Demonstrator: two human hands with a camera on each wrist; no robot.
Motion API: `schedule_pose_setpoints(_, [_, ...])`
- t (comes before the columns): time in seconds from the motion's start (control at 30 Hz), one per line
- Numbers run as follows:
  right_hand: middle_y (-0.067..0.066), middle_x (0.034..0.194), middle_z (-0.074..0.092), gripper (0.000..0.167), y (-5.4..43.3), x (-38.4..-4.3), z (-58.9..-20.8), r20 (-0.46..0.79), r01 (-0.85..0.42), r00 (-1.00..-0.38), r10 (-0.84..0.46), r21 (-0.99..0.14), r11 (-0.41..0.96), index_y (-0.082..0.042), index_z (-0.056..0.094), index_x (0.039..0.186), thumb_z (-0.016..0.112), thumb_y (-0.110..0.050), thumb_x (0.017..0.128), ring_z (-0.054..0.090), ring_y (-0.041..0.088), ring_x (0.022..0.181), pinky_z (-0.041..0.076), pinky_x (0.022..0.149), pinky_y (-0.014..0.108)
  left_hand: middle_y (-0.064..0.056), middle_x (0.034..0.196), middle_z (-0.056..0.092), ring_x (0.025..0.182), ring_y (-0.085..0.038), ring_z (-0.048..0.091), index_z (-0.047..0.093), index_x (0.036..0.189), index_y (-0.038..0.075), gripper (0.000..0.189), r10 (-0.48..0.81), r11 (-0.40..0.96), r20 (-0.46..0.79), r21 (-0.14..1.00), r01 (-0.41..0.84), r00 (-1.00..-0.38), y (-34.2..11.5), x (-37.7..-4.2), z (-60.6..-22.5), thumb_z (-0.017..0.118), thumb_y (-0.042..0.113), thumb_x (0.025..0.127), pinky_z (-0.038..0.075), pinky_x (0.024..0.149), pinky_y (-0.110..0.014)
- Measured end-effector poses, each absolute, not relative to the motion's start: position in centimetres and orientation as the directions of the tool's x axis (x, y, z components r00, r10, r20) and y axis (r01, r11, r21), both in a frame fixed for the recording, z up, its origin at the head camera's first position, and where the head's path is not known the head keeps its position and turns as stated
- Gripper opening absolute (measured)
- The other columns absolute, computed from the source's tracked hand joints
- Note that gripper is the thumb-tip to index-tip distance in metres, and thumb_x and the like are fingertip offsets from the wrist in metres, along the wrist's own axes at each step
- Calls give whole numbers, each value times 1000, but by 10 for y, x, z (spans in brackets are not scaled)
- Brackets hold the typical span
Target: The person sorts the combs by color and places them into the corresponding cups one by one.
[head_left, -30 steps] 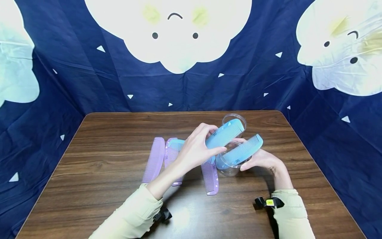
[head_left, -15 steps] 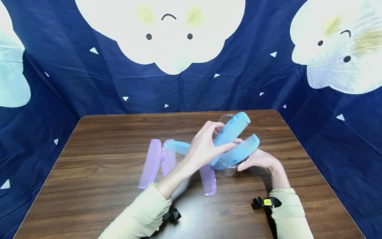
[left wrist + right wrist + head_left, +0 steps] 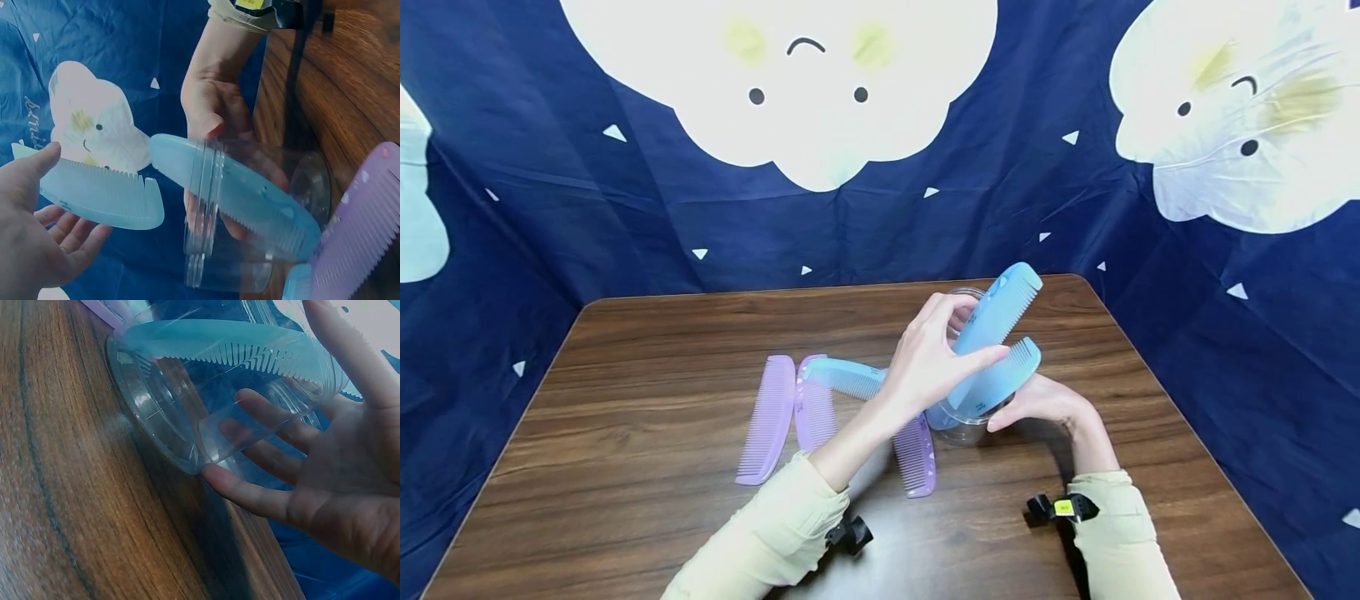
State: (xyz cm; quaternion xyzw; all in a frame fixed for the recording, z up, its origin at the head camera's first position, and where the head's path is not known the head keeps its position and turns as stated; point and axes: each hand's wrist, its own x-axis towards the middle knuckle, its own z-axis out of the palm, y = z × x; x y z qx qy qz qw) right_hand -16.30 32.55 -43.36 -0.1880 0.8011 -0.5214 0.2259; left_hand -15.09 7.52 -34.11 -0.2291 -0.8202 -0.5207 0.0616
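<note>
My left hand (image 3: 925,358) pinches a light blue comb (image 3: 1000,308) between thumb and fingers, tilted above the mouth of a clear plastic jar (image 3: 964,433). The left wrist view has this held comb (image 3: 106,200) apart from the jar's rim. Fingers and thumb of my right hand (image 3: 1048,402) curl round the jar's right side. Another blue comb (image 3: 1006,379) leans inside the jar, its upper end sticking out past the rim; through the clear wall, the right wrist view shows its teeth. The jar's base stands on the table.
A second clear jar (image 3: 964,292) stands behind, mostly hidden by the left hand. On the wooden table (image 3: 625,400) lie purple combs, one far left (image 3: 767,421), one beside it (image 3: 815,408) and one (image 3: 915,458) near the jar. A blue comb (image 3: 846,377) lies across, partly behind the left hand.
My left hand has moved slightly right with its blue comb, which has turned steeper over the jar. The right hand still holds the jar. The head view has shifted a little.
</note>
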Motion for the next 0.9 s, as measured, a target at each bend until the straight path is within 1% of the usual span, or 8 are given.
schedule_pose_setpoints(0.2, [13, 147, 57, 102, 324, -164, -435, -151, -76, -824, -546, -926, 370, -9, 35, 157, 92, -10, 73, 60, 2, 123, 48, 102, 19, 9, 118, 61, 108, -9, 63, 59, 131, 27, 60, 302, 341, 354, 827, 447, -885, 87, -155, -343, 82, 52, 81, 54, 91, -29])
schedule_pose_setpoints(0.43, [17, 149, 55, 105, 326, -164, -436, -159, -79, -835, -527, -913, 400, -6, 31, 158, 92, -13, 72, 57, 0, 124, 45, 103, 16, 10, 120, 61, 109, -9, 63, 60, 131, 28, 59, 296, 335, 351, 833, 440, -889, 94, -159, -352, 82, 52, 82, 55, 91, -27])
schedule_pose_setpoints(0.53, [16, 151, 53, 107, 325, -165, -435, -170, -64, -837, -520, -913, 402, -8, 30, 158, 93, -13, 72, 56, 0, 125, 44, 104, 16, 9, 121, 61, 109, -9, 63, 60, 132, 27, 60, 294, 336, 346, 835, 435, -891, 95, -159, -356, 82, 51, 82, 55, 92, -28])
schedule_pose_setpoints(0.73, [16, 156, 48, 112, 323, -164, -433, -150, -75, -839, -523, -920, 384, -11, 27, 160, 93, -11, 70, 54, -4, 126, 43, 104, 14, 8, 122, 61, 110, -11, 63, 59, 134, 25, 63, 299, 372, 320, 829, 419, -899, 97, -159, -366, 82, 51, 82, 54, 92, -30])
schedule_pose_setpoints(0.9, [17, 157, 46, 113, 324, -163, -434, -136, -76, -842, -522, -928, 364, -9, 25, 161, 93, -10, 70, 53, -6, 127, 43, 105, 13, 8, 123, 61, 111, -10, 61, 59, 134, 25, 63, 307, 402, 322, 810, 428, -896, 98, -157, -375, 83, 51, 82, 54, 92, -30])
